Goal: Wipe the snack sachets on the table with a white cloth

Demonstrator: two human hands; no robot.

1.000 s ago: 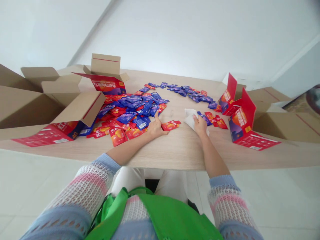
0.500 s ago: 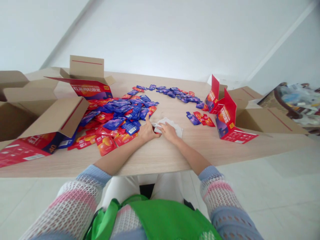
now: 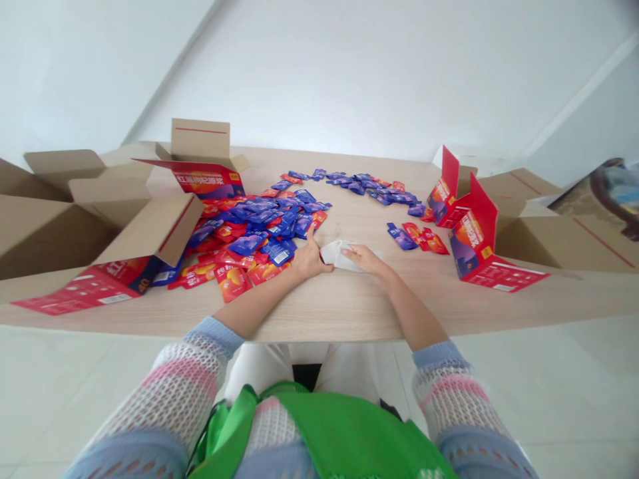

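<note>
Low over the table, my left hand (image 3: pixel 308 259) is curled around what look like sachets, with the index finger raised. Only a thin dark red edge of them shows beside the palm. Against that edge lies the mouth of a small white bag (image 3: pixel 344 255), thin and soft. My right hand (image 3: pixel 367 258) pinches the bag from the right side, fingers closed on it. Just left of my left hand spreads a heap of blue sachets (image 3: pixel 249 243) and red sachets (image 3: pixel 233 283). What the bag contains is hidden.
Open cartons (image 3: pixel 150 246) stand at the left around the heap. At the right are more open red cartons (image 3: pixel 472 239). A curved row of sachets (image 3: pixel 359 183) lies toward the back, and a small group (image 3: pixel 419 238) lies right of my hands. The table's front edge (image 3: pixel 329 340) is close to my body.
My right hand has shifted right along the white bag, which now looks narrower and drawn out between my hands. My left hand keeps its grip. The view has turned slightly left.
</note>
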